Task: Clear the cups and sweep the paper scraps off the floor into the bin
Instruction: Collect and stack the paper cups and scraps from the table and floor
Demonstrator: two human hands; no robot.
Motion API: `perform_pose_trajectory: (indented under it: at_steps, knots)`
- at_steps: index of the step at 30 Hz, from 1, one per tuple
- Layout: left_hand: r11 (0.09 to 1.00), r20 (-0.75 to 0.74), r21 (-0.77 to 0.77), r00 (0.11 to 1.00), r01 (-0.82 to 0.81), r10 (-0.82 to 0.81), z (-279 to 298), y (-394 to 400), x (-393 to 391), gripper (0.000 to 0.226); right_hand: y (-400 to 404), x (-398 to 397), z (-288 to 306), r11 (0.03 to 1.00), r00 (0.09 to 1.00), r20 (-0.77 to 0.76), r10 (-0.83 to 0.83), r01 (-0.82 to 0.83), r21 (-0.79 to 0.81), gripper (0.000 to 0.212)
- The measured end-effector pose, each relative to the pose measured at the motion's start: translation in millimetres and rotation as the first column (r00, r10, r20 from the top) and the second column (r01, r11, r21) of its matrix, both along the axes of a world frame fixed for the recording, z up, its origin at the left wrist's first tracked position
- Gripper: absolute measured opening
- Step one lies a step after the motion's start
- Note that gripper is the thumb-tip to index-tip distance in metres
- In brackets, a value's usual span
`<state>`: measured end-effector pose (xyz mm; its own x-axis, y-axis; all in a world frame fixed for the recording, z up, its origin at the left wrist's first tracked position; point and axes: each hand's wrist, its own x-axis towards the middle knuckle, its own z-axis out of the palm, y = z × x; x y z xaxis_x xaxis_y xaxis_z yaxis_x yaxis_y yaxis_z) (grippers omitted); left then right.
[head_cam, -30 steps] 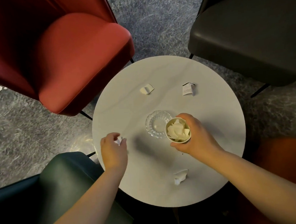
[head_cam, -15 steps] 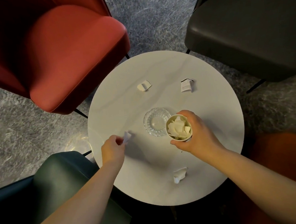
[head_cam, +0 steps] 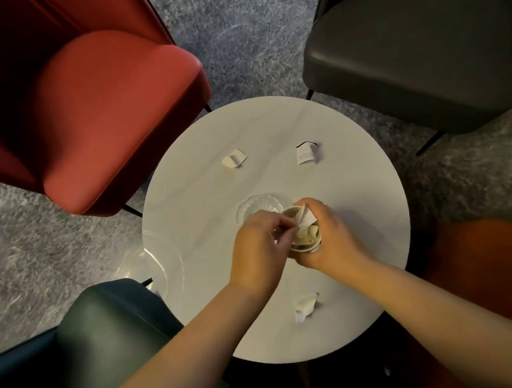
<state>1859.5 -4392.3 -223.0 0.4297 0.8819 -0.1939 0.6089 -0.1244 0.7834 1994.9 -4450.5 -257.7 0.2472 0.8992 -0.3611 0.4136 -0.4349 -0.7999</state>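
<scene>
- The right hand [head_cam: 332,237] was wrapped round a paper cup [head_cam: 303,234] just right of the frame's centre, fingers curled about its wall, so that its mouth faced up as a catch-all for litter.
- The cup already held white scraps, so it likely served as a hand-held bin.
- The left hand [head_cam: 258,247] met the cup's rim from the left, fingertips pinched on a small white scrap [head_cam: 305,219], apparently to tuck it in.
- A glass dish [head_cam: 258,207] sat just above the hands, partly hidden by them.
- Three paper scraps lay on the round table [head_cam: 190,213]: one [head_cam: 234,159] above centre, a printed one [head_cam: 306,153] to its right, a crumpled one [head_cam: 305,306] below the hands.
- They were probably next, each well apart from the cup.
</scene>
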Motion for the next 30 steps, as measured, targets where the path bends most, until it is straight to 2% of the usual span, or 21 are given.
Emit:
perform_pose_trajectory:
  at_steps: [3, 7, 11, 16, 19, 22, 24, 30]
  knots:
    - [0.992, -0.118, 0.098, 0.991, 0.073, -0.062, -5, 1, 10, 0.006, -1, 1, 5, 0.999, 0.999, -0.029, -0.026, 0.027, 0.024, 0.059]
    - [0.998, -0.149, 0.067, 0.989, 0.001, 0.009, -6, 0, 20, 0.014, -4, 4, 4, 1.0, 0.999, -0.026, -0.025, 0.026, 0.011, 0.058]
    - [0.986, -0.128, -0.082, 0.982, -0.147, 0.136, -10, -1, 25, 0.023, -8, 5, 2, 1.0, 1.0, -0.013, -0.02, 0.02, -0.005, 0.062]
    - [0.928, -0.073, -0.245, 0.96, -0.281, 0.271, -9, -4, 32, 0.04, -6, 6, 7, 1.0, 1.0, 0.014, -0.005, 0.005, 0.002, 0.056]
    - [0.879, -0.076, -0.385, 0.959, -0.28, 0.272, -12, 0, 33, 0.05, -7, 7, 5, 1.0, 0.999, 0.053, 0.007, -0.006, -0.013, 0.057]
    - [0.879, -0.119, -0.43, 0.978, -0.207, 0.172, -13, 5, 34, 0.033, -8, 8, 3, 1.0, 1.0, 0.027, 0.003, -0.002, -0.002, 0.057]
    - [0.885, -0.133, -0.418, 0.977, -0.206, 0.165, -14, 5, 35, 0.026, -8, 9, 4, 1.0, 1.0, 0.016, 0.0, 0.0, 0.008, 0.057]
    - [0.862, -0.057, -0.479, 0.985, -0.168, 0.161, -15, 5, 33, 0.023, -7, 11, 9, 1.0, 0.999, 0.04, -0.013, 0.014, -0.004, 0.058]
